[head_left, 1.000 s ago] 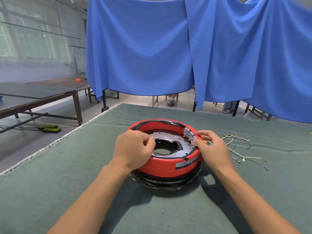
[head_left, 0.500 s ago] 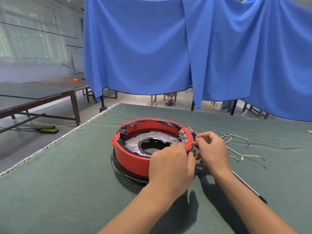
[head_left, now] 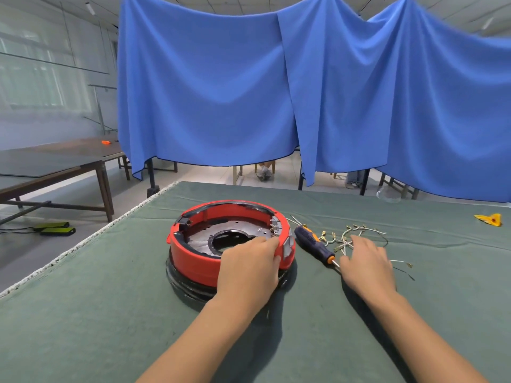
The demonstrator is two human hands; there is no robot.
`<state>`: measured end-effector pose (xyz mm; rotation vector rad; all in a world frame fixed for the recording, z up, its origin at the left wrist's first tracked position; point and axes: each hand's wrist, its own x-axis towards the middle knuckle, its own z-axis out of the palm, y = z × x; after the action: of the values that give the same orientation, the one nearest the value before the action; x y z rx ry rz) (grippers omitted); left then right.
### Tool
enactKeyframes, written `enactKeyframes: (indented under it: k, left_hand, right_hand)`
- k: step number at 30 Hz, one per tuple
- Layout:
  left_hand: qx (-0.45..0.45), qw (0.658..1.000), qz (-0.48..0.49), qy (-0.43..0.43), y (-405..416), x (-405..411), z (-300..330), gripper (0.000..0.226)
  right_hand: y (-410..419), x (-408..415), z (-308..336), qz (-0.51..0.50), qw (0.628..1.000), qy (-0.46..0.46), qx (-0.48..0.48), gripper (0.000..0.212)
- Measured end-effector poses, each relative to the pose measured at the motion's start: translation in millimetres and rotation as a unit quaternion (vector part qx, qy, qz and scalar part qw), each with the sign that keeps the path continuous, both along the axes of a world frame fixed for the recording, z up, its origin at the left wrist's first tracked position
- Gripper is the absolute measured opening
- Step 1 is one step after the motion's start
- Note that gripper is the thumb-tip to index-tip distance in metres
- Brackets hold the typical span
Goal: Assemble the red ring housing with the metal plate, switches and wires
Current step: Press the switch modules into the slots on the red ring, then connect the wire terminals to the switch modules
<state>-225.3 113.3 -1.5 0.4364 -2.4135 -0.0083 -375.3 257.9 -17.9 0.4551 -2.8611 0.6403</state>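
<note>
Red ring housing on the green worktop, 2 hands at work.
We see the left hand gripping the housing's near right rim, the metal plate seated inside. The right hand rests with relaxed, spread fingers on the loose wires, just beside the orange-and-black screwdriver, its grip holding nothing.
</note>
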Motion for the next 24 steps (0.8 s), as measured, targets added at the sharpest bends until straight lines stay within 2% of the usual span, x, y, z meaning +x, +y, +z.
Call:
enactKeyframes:
  k: [3,6,9,13,18,21,24]
  left_hand:
    - [-0.031,0.999,0.014,-0.002,4,-7,6,0.014]
    - [-0.073,0.997,0.006,-0.004,8,-12,5,0.024]
    - [-0.093,0.996,0.008,0.013,5,-13,0,0.024]
    - [-0.094,0.995,0.015,0.014,6,-11,-3,0.025]
    - [-0.079,0.997,0.002,0.021,7,-8,-3,0.033]
    - [-0.054,0.998,-0.007,0.012,8,-5,-2,0.033]
    - [-0.007,1.000,-0.015,0.021,9,-1,0,0.023]
  right_hand:
    - [3,-5,-5,-0.032,0.999,-0.008,0.042,0.033]
    - [2,-12,-6,-0.055,0.996,0.025,0.063,0.031]
    - [2,-14,-7,-0.060,0.996,0.034,0.052,0.025]
    - [3,-16,-6,-0.053,0.992,0.024,-0.112,0.018]
    - [1,-11,-2,0.013,0.946,0.027,-0.324,0.017]
    - [-6,-2,1,0.075,0.925,0.052,-0.369,0.014]
    - [-14,9,6,0.115,0.909,0.093,-0.390,0.016]
